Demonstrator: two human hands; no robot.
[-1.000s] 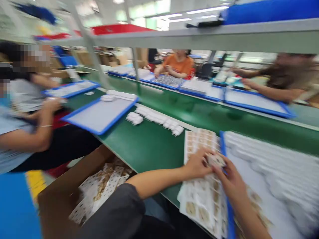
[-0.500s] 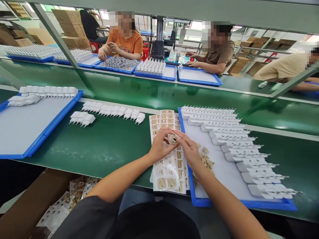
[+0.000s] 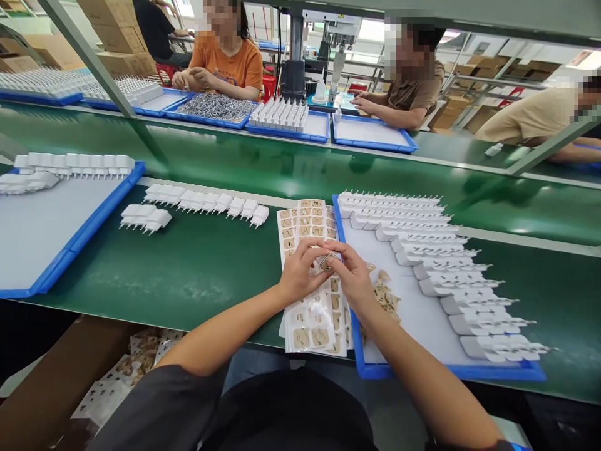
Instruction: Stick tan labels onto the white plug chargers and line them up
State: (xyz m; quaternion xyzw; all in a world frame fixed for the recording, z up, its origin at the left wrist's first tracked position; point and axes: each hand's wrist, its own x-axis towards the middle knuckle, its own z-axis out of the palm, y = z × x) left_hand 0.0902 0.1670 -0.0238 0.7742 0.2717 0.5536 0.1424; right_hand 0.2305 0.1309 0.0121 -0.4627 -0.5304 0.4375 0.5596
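Note:
A small plug-in charger (image 3: 327, 260) is held above the sticker sheets, its end face turned towards me with a tan surface on it. My left hand (image 3: 300, 277) has thumb and fingers curled round its left side. On the other side my right hand (image 3: 353, 275) grips it too, the thumb pressed on the end face; the fingers partly hide the charger. Beneath both hands lie the overlapping sheets of tan stickers (image 3: 310, 338), some spots on them bare. Right of them, several loose tan pieces (image 3: 385, 297) lie in the blue-rimmed tray (image 3: 404, 371).
Rows of white chargers (image 3: 422, 269), prongs up, fill the right tray. More chargers (image 3: 204, 202) lie on the green bench (image 3: 201, 269), left of the sheets. A second tray (image 3: 89, 241) stands far left. Co-workers sit across the bench behind a frame post (image 3: 89, 56).
My right thumb and fingers have closed further over the charger's end face, which shows less now and has tilted. The head view has shifted slightly down.

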